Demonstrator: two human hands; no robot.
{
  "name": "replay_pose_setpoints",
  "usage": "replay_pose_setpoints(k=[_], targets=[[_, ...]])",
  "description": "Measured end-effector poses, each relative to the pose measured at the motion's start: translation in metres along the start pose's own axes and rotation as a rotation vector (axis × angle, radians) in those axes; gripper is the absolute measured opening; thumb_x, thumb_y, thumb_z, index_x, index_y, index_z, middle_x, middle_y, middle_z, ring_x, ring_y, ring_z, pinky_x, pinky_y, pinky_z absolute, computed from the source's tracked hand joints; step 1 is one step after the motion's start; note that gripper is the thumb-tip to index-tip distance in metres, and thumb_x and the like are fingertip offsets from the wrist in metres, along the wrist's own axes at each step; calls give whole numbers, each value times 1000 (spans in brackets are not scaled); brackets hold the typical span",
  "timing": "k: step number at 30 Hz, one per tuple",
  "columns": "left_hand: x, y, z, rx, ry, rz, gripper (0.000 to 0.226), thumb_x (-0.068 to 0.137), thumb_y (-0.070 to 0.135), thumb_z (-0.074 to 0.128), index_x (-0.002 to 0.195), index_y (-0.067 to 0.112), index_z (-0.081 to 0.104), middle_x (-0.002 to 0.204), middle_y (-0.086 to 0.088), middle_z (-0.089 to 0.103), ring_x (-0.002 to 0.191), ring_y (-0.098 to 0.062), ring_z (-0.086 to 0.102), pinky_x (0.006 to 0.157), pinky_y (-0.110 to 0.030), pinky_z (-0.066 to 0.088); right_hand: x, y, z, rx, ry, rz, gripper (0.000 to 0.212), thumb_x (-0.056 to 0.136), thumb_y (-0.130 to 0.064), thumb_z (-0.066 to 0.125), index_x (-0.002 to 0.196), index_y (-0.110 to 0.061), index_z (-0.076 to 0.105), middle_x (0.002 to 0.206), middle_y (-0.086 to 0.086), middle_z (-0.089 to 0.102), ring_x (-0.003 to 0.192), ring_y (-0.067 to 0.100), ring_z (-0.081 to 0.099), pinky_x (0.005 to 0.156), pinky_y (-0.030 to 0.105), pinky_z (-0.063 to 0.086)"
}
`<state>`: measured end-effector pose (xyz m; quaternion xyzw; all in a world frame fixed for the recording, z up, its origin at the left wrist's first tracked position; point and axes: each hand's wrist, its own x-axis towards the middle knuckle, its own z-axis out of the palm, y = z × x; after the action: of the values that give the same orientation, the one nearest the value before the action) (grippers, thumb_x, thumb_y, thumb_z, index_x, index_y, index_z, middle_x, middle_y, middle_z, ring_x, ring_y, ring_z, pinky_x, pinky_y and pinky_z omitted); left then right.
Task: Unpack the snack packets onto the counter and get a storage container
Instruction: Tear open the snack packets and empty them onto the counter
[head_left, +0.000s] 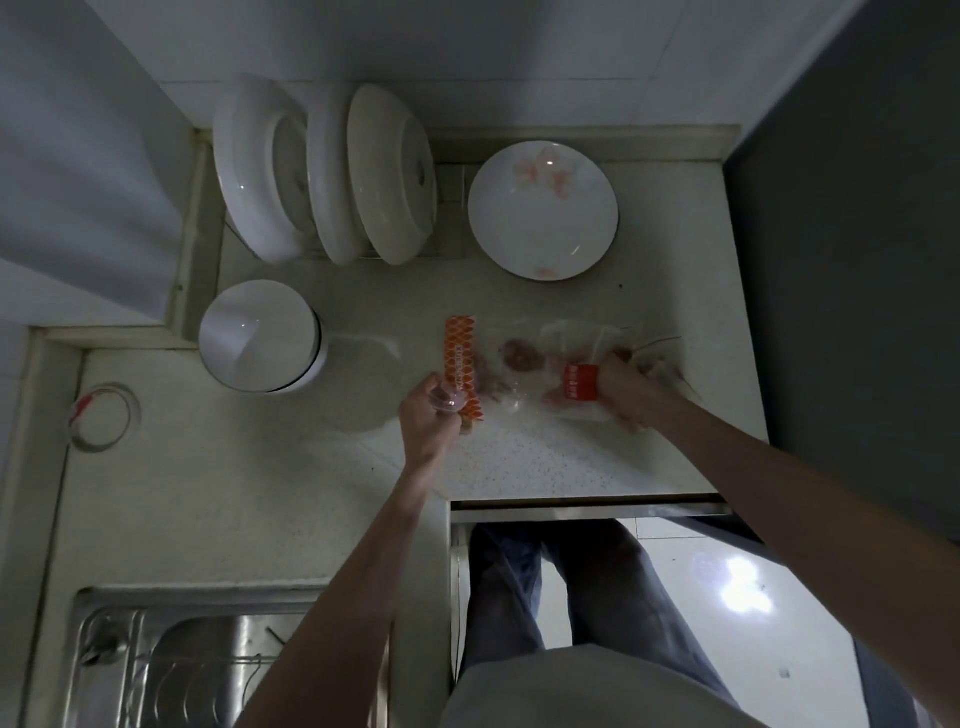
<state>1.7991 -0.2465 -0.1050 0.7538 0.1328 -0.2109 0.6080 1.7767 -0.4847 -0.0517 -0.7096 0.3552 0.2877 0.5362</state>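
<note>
Fingers of the left hand (434, 415) are curled round the near end of an orange-patterned packet (462, 371), with what looks like a scrap of clear film bunched against the knuckles; the packet lies lengthwise on the counter (545, 457). To do this step well, that hand should set the packet down flat and let go cleanly, so it does not drag the clear wrapping with it. Just to its right lies a clear bag (519, 358) with dark reddish pieces inside, resting on the stone. Further right, the right hand (623, 389) grips a packet with a red label (581, 383), fingers clamped into the crumpled plastic; it wants pulling free of the loose bag, not lifting the whole bundle. How many packets sit in that heap is hard to judge, since clear film blurs into pale stone in the dim light. No storage container can be made out; the cupboard below the counter edge is hidden from view.
</note>
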Motion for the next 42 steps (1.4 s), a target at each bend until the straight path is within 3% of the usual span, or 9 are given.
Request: replay_pose_setpoints(k=[3, 6, 9, 12, 20, 24, 29, 38, 42], targets=[[3, 4, -9, 46, -4, 6, 7, 87, 4, 68, 85, 8, 63, 88, -2, 72, 69, -18, 72, 49, -26, 56, 0, -1, -1, 217, -24, 33, 41, 95, 8, 36, 134, 1, 44, 124, 24, 56, 82, 28, 67, 76, 34, 60], [4, 9, -16, 159, -7, 51, 18, 87, 4, 68, 78, 18, 61, 81, 4, 71, 63, -14, 71, 45, -25, 55, -4, 5, -16, 207, 6, -11, 40, 95, 0, 48, 134, -3, 49, 87, 14, 66, 74, 25, 67, 83, 43, 58], [3, 13, -19, 255, -4, 103, 20, 90, 11, 66, 76, 24, 60, 77, 9, 72, 61, -9, 71, 45, -24, 56, -14, 17, -33, 228, 11, 12, 40, 95, 0, 48, 135, -4, 45, 51, 2, 60, 65, 21, 72, 60, 33, 61], [5, 16, -20, 365, -6, 134, 9, 92, 20, 65, 84, 20, 61, 76, 3, 71, 59, -8, 71, 49, -28, 59, -21, 26, -45, 296, 53, -7, 37, 96, -7, 51, 132, 0, 48, 66, 14, 61, 77, 32, 72, 63, 37, 61], [-13, 35, -22, 299, 137, 254, 14, 85, 6, 67, 89, 12, 56, 82, 5, 69, 68, -13, 68, 54, -17, 53, -56, 30, -67, 344, 215, -51, 24, 90, -2, 58, 113, 6, 62, 60, 4, 62, 48, 9, 63, 51, 32, 59], [-29, 65, -5, 148, -47, 215, 10, 86, 3, 51, 94, 9, 55, 87, -12, 72, 78, -23, 73, 69, -41, 59, -87, -1, -68, 195, 159, -142, 19, 90, -9, 61, 107, -2, 67, 80, 13, 66, 65, 24, 64, 49, 28, 57], [-58, 100, 15, 329, -140, 444, 16, 84, 13, 67, 90, 12, 52, 80, -9, 59, 74, -30, 60, 78, -48, 55, -134, -62, -68, -82, 52, -269, 13, 90, -13, 62, 84, -8, 72, 60, 9, 62, 46, 12, 56, 45, 27, 53], [-87, 161, 25, 639, -32, 730, 27, 74, 2, 67, 91, 13, 50, 72, 11, 52, 59, -1, 41, 70, -31, 31, -178, -121, -65, -400, 9, -334, 24, 92, -14, 58, 80, 5, 68, 36, -7, 43, 33, 9, 43, 45, 24, 46], [-95, 175, 23, 662, -41, 805, 29, 67, 31, 60, 91, 19, 47, 76, 16, 48, 69, -9, 46, 71, -31, 30, -193, -143, -57, -580, 68, -390, 21, 88, -14, 58, 80, -2, 72, 42, 0, 53, 38, 14, 52, 41, 18, 42]])
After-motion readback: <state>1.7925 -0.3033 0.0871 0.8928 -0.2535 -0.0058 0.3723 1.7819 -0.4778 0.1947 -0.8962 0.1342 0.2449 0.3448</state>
